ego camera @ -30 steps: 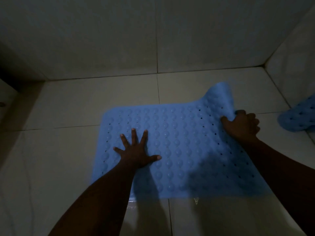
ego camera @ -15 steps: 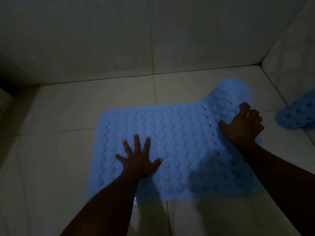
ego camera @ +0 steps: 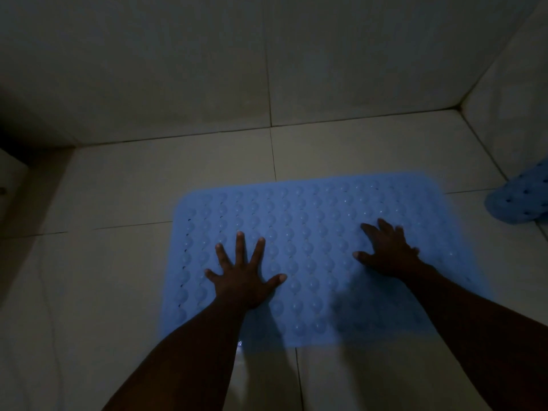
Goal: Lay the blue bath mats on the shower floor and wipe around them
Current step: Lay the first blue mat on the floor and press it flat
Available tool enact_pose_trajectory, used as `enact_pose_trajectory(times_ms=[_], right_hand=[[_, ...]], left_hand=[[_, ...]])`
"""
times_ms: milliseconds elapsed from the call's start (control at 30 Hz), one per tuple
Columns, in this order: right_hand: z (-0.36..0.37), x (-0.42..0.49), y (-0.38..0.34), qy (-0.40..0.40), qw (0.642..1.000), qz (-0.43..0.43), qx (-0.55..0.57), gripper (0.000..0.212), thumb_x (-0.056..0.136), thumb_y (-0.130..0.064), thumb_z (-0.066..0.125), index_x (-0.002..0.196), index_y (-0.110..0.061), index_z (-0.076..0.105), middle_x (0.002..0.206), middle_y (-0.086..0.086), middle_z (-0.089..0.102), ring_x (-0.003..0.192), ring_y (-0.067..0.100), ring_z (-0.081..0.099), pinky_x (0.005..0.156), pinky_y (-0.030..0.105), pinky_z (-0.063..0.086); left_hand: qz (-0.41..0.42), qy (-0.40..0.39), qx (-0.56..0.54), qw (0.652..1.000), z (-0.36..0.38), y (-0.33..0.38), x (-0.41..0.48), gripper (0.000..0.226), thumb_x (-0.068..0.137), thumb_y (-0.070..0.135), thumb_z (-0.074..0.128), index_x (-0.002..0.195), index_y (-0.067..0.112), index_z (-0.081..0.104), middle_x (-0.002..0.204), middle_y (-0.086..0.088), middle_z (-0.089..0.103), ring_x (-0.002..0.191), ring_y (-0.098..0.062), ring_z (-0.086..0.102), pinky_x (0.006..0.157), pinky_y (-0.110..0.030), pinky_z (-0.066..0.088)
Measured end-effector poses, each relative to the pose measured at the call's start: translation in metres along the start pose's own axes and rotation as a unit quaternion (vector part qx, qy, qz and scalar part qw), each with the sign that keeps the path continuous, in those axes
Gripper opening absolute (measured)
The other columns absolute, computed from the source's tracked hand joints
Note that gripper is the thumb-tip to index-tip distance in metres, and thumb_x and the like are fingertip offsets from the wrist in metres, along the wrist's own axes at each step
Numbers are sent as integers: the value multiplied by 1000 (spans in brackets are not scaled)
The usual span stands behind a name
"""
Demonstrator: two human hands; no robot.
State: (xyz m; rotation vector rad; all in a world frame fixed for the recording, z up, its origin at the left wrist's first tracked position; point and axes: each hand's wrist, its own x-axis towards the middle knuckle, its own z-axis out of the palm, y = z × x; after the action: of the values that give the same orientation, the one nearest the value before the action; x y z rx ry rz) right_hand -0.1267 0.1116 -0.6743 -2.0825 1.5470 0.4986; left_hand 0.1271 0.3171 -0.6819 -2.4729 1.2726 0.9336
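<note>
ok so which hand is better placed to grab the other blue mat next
Probably the right hand: it rests on the right part of the laid mat, nearer the second mat by the right wall. The left hand presses flat further left.

Dim home shower: tiled floor [ego camera: 178, 179], tiled walls [ego camera: 148, 69].

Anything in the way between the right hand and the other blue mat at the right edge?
Nothing visible. The right hand presses flat on the blue studded rubber mat; between it and the second blue perforated mat, cut off at the right edge, lies only bare pale tile floor.
</note>
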Motion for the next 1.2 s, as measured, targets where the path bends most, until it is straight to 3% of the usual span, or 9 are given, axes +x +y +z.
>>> enact_pose_trajectory(times_ms=[433,1200], right_hand=[[8,-1,0,4,999,5,-43,89,86,-69,55,154,-48,2,166,-6,-10,152,35,-8,113,73,14],[4,10,9,-9,999,-25,-32,89,82,-74,55,152,-51,5,166,-6,-7,152,36,-7,111,75,16]], left_hand=[[-2,1,9,1000,-2,0,5,108,67,100,28,144,55,-32,151,4,-51,141,-48,-36,107,-84,3],[-16,4,1,1000,-1,3,-1,106,71,98,27,147,51,-30,154,2,-47,143,-47,-34,110,-81,5]])
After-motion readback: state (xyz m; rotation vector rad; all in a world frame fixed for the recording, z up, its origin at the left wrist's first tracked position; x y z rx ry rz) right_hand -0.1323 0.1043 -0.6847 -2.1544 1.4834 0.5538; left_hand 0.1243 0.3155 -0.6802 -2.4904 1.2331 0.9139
